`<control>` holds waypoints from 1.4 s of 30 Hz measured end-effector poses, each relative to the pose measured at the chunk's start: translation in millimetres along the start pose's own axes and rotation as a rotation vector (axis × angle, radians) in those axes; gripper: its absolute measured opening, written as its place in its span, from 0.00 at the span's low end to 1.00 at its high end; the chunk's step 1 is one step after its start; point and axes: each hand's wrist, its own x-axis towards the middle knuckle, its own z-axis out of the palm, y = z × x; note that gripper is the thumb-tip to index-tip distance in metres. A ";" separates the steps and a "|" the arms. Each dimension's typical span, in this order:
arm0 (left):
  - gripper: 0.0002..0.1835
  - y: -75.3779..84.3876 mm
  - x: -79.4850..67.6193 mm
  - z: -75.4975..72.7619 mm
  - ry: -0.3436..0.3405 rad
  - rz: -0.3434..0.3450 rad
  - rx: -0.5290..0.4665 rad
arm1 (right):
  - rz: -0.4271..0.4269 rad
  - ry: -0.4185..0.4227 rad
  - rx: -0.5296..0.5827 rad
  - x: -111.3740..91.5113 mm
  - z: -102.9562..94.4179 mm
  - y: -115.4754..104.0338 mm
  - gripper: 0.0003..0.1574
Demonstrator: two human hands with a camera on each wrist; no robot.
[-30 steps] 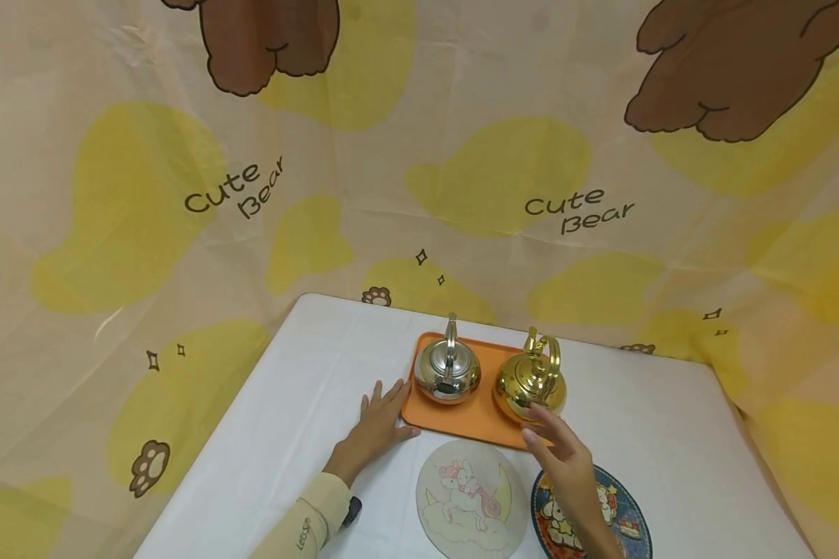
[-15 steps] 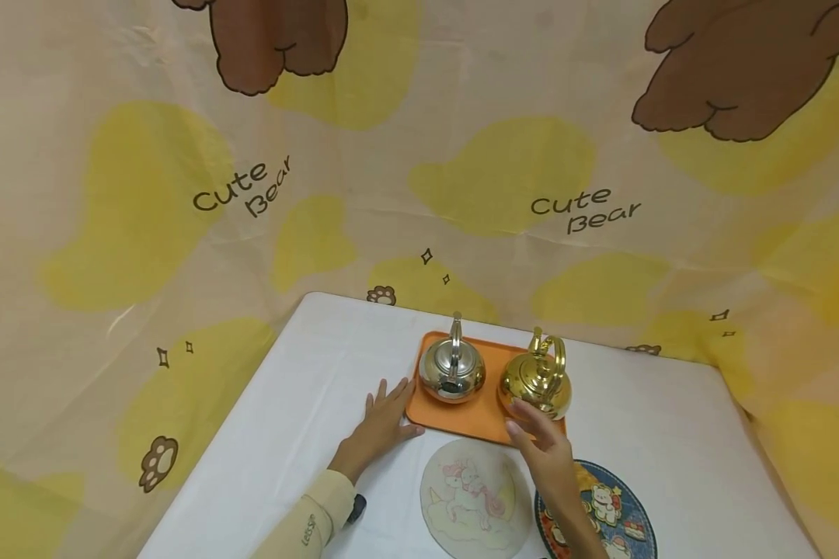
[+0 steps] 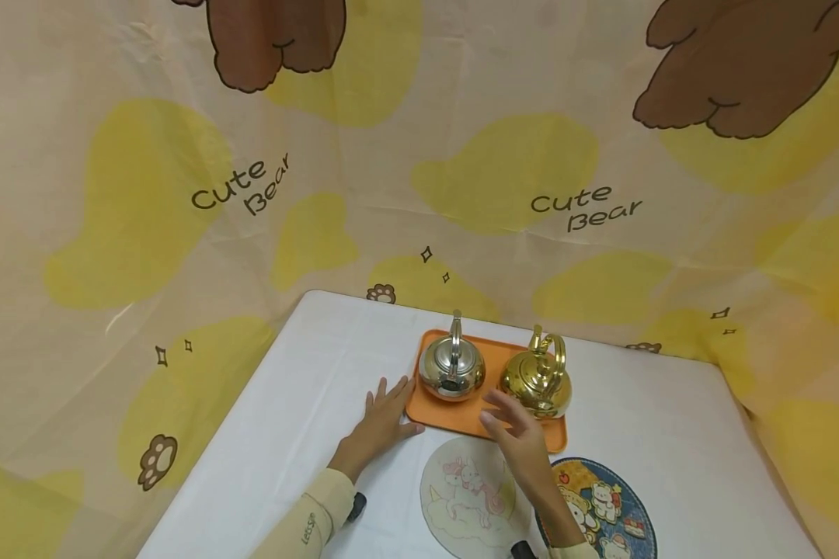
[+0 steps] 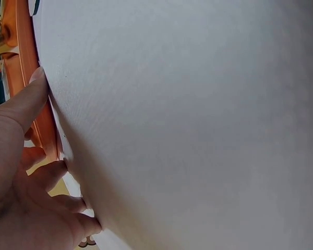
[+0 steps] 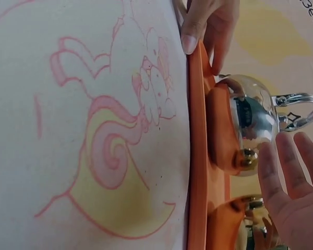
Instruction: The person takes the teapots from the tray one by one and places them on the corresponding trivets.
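On an orange tray point(image 3: 442, 419) stand a silver teapot point(image 3: 450, 377) at the left and a gold teapot point(image 3: 524, 380) at the right, both with arched handles. My left hand point(image 3: 377, 423) rests spread at the tray's left front corner. In the left wrist view its thumb point(image 4: 34, 96) touches the tray's front edge, while the other fingers extend down beside the tray. Over the tray's front edge, my right hand point(image 3: 520, 442) hovers with fingers extended, holding nothing. It overlaps the gold teapot's lower left in the head view; the right wrist view shows it by the silver teapot point(image 5: 250, 122).
In front of the tray lies a round pale mat point(image 3: 454, 508) with a unicorn drawing. To its right is a round blue mat point(image 3: 632, 505) with cartoon bears, partly behind my right forearm. A patterned cloth wall point(image 3: 384, 171) borders the back of the white table point(image 3: 308, 373).
My right hand has moved left, from in front of the gold teapot toward the gap between the teapots. The left hand stays at the tray's corner, and both teapots keep their places.
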 end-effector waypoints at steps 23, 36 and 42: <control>0.49 2.1 -3.3 -1.7 0.012 0.015 -0.010 | 0.013 -0.062 0.025 29.7 8.7 -11.7 0.36; 0.49 0.4 -1.1 0.4 0.016 0.020 -0.008 | -0.005 -0.043 0.010 36.2 13.6 -8.9 0.36; 0.49 -0.2 -2.2 0.3 0.016 0.023 -0.017 | -0.022 -0.029 -0.011 38.7 17.0 -7.7 0.35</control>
